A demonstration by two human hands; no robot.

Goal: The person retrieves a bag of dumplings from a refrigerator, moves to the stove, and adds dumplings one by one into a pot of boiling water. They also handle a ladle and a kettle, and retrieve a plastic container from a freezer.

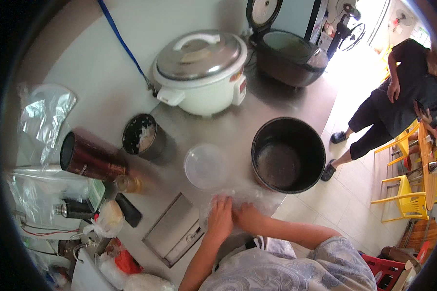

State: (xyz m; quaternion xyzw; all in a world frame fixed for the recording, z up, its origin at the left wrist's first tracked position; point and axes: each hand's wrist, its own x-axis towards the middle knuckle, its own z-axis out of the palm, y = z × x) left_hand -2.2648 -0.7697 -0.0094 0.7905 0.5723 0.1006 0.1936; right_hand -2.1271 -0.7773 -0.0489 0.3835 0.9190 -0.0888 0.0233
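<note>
At the front edge of the stainless-steel table (218, 127), both hands are on a transparent plastic bag (264, 196). My left hand (220, 214) lies over its left part with the fingers stretched forward. Close beside it, my right hand (248, 217) has bent fingers on the same plastic; the fingertips are partly hidden. Just beyond the hands stands a round translucent plastic container (205, 167). To its right is a dark inner cooking pot (288, 154), its inside showing no food.
A white rice cooker (200, 72) with a metal lid stands at the back, beside a dark rice cooker (291, 58) with its lid raised. On the left are a pot with white contents (142, 134), a maroon canister (91, 156), a jar (128, 183) and a phone (128, 210). A person (393, 94) stands right.
</note>
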